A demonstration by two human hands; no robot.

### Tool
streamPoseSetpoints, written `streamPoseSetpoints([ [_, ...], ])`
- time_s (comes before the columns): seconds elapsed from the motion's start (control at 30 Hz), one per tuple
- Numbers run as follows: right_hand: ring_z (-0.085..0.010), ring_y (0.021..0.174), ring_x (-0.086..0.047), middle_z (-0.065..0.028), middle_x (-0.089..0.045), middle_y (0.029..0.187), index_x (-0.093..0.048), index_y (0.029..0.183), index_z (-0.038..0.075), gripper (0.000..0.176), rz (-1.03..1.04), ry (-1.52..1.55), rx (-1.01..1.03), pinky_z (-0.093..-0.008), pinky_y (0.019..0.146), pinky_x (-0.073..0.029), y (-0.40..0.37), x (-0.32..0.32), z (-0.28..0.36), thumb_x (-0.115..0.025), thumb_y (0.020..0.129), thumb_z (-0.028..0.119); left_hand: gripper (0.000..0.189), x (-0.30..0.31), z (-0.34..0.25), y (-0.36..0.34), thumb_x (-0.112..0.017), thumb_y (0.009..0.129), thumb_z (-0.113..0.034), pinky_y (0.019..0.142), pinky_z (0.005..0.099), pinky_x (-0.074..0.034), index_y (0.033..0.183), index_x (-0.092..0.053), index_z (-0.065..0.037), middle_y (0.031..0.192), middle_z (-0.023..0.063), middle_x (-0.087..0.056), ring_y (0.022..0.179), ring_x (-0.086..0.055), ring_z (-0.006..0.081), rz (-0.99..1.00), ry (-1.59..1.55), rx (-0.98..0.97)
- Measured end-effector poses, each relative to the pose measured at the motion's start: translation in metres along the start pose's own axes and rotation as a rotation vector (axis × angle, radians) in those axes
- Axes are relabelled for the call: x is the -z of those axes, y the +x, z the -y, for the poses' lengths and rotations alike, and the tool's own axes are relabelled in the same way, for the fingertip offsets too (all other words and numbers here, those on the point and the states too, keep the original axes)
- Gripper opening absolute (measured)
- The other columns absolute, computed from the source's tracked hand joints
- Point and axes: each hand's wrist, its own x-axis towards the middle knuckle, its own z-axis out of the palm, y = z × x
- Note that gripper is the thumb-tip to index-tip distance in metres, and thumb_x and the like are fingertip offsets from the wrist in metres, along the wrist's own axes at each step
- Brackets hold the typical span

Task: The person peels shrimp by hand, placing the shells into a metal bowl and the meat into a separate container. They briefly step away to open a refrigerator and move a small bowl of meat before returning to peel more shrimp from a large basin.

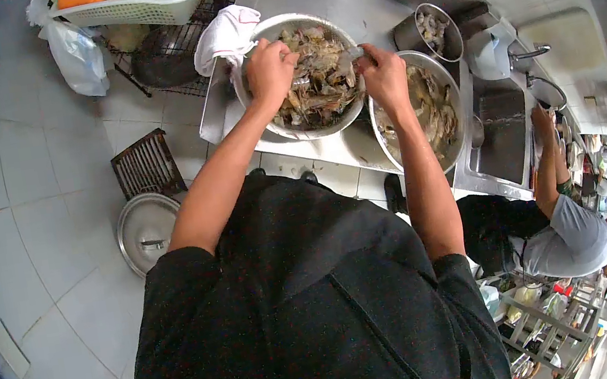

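Observation:
Over a large metal bowl [266, 116] heaped with shrimp heads and shells [320, 95], my left hand [272, 73] is closed, its fingertips bent together; what they hold, if anything, I cannot make out. My right hand [385, 75] pinches a greyish shrimp [356, 54] at the bowl's right rim. Below my right wrist stands a second metal bowl [454, 90] with whole shrimp [430, 110] in cloudy liquid. Behind it, a steel pot [453, 47] contains pale shrimp [433, 28] that look peeled.
A white cloth [225, 37] lies at the left counter edge, near a white basket of vegetables [148, 9]. To the right are a sink [500, 134] and a co-worker in a grey shirt [569, 239]. A metal lid [148, 234] and dark grate [147, 167] are low at left.

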Motion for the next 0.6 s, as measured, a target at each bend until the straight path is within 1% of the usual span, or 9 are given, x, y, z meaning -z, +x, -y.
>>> streamPoseSetpoints([
  [0.1,-0.0406,0.083,-0.065,-0.0266,-0.064,0.087,-0.066,0.110,0.002,0.032,0.025,0.009,-0.005,-0.0430,0.078,-0.050,-0.003,0.000,0.003,-0.060,0.080,0.012,0.009,0.000,0.004,0.005,-0.067,0.076,-0.010,0.069,0.0458,-0.050,0.071,-0.063,-0.004,0.084,0.0145,-0.062,0.077,-0.063,0.0357,0.097,0.196,-0.095],
  [0.13,-0.0406,0.084,-0.065,-0.0266,-0.065,0.087,-0.066,0.111,0.003,0.032,0.016,0.014,-0.004,-0.0431,0.079,-0.050,-0.005,-0.001,0.002,-0.060,0.080,0.012,0.009,-0.003,0.006,0.006,-0.067,0.075,-0.008,0.073,0.0449,-0.050,0.082,-0.064,-0.004,0.091,0.0152,-0.062,0.082,-0.062,0.0358,0.157,0.236,-0.104],
  [0.2,-0.0405,0.085,-0.065,-0.0264,-0.065,0.088,-0.065,0.112,0.003,0.032,0.000,0.031,-0.002,-0.0433,0.080,-0.050,-0.005,-0.008,0.001,-0.061,0.081,0.013,0.034,-0.005,0.009,0.008,-0.066,0.071,-0.004,0.082,0.0431,-0.050,0.105,-0.067,-0.004,0.107,0.0168,-0.061,0.092,-0.062,0.0360,0.278,0.318,-0.120],
  [0.23,-0.0405,0.085,-0.065,-0.0265,-0.065,0.088,-0.066,0.111,0.003,0.032,0.001,0.034,0.009,-0.0433,0.079,-0.050,-0.004,-0.011,0.000,-0.061,0.082,0.013,0.054,-0.008,0.005,0.002,-0.063,0.069,0.000,0.092,0.0434,-0.047,0.123,-0.059,-0.005,0.121,0.0223,-0.054,0.104,-0.057,0.0390,0.209,0.325,-0.106],
  [0.33,-0.0402,0.085,-0.066,-0.0266,-0.065,0.088,-0.066,0.111,0.004,0.031,-0.002,0.033,0.038,-0.0435,0.079,-0.050,-0.005,-0.017,-0.005,-0.060,0.082,0.015,0.060,-0.004,-0.009,0.004,-0.062,0.068,0.001,0.094,0.0458,-0.045,0.127,-0.056,-0.006,0.128,0.0249,-0.049,0.109,-0.054,0.0412,0.094,0.303,-0.166],
  [0.37,-0.0404,0.085,-0.066,-0.0267,-0.064,0.088,-0.066,0.111,0.004,0.031,0.017,0.041,0.022,-0.0436,0.078,-0.050,-0.008,-0.018,-0.006,-0.060,0.082,0.015,0.059,0.000,-0.013,0.006,-0.066,0.072,-0.008,0.099,0.0429,-0.042,0.130,-0.054,-0.007,0.129,0.0240,-0.051,0.118,-0.051,0.0367,0.187,0.349,-0.153],
  [0.47,-0.0377,0.086,-0.066,-0.0262,-0.065,0.089,-0.066,0.111,0.004,0.031,0.065,0.042,0.021,-0.0417,0.078,-0.050,-0.008,-0.018,0.003,-0.060,0.083,0.016,0.061,0.028,-0.054,0.016,-0.068,0.079,-0.021,0.101,0.0360,-0.040,0.135,-0.050,-0.005,0.131,0.0224,-0.052,0.123,-0.049,0.0286,0.591,-0.420,0.279],
  [0.5,-0.0346,0.086,-0.067,-0.0256,-0.066,0.090,-0.065,0.113,0.004,0.032,0.077,0.027,0.044,-0.0396,0.078,-0.050,-0.008,-0.020,0.004,-0.060,0.084,0.017,0.063,0.007,-0.046,0.013,-0.066,0.085,-0.032,0.097,0.0299,-0.041,0.137,-0.046,-0.002,0.130,0.0195,-0.056,0.122,-0.051,0.0216,0.511,-0.611,0.291],
  [0.6,-0.0379,0.084,-0.066,-0.0258,-0.065,0.087,-0.065,0.112,0.006,0.032,0.138,-0.004,0.068,-0.0425,0.076,-0.050,-0.006,-0.026,0.003,-0.058,0.082,0.014,0.059,-0.013,-0.036,0.014,-0.063,0.089,-0.028,0.083,0.0255,-0.046,0.137,-0.044,0.000,0.123,0.0133,-0.060,0.104,-0.059,0.0165,0.714,-0.610,0.369],
])
